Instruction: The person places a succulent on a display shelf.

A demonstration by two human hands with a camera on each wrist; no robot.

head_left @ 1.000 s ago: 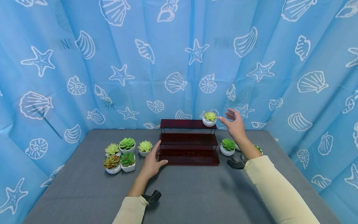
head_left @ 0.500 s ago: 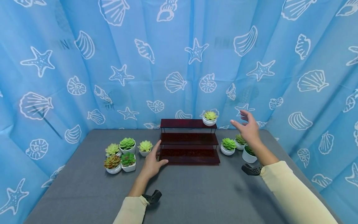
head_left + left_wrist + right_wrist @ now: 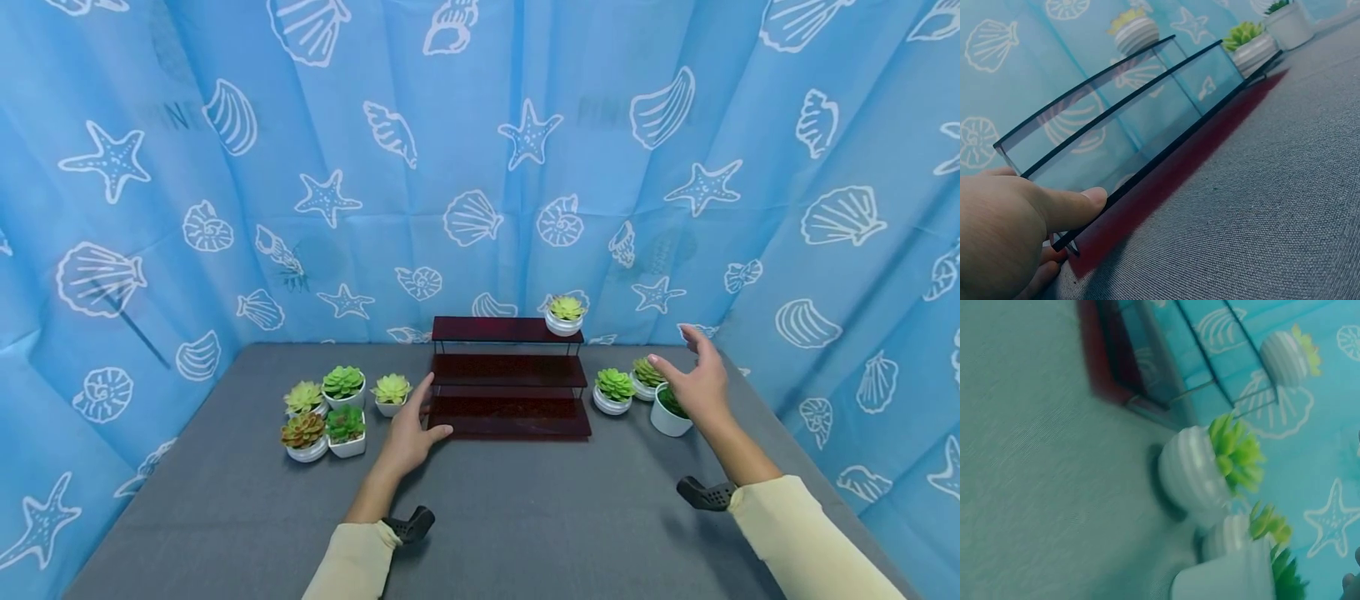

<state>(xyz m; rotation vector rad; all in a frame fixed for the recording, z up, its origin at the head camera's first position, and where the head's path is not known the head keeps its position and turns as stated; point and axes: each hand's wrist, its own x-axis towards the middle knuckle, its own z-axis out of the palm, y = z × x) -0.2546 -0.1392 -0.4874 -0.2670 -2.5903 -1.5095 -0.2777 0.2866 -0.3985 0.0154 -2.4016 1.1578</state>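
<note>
A dark red three-tier display shelf (image 3: 510, 371) stands at the back of the table. My left hand (image 3: 406, 435) grips its left end, the thumb lying over the bottom tier's front edge in the left wrist view and other fingers around the side. On the top tier's right end sits a pale green succulent in a ribbed white pot (image 3: 564, 315). My right hand (image 3: 697, 382), fingers parted and holding nothing, hovers by a dark green succulent in a smooth white pot (image 3: 671, 412), partly covering it. Two more potted succulents, a bright green one (image 3: 613, 390) and an olive one (image 3: 645, 377), stand between it and the shelf.
Left of the shelf stands a single pale succulent (image 3: 391, 393). Farther left is a cluster of several potted succulents, a brownish one (image 3: 303, 437) among them. A blue shell-print curtain (image 3: 480, 167) hangs behind the grey table (image 3: 525, 517).
My right hand has moved right and down, away from the succulent on the top tier, toward the potted plants on the right. My left hand has stayed on the shelf.
</note>
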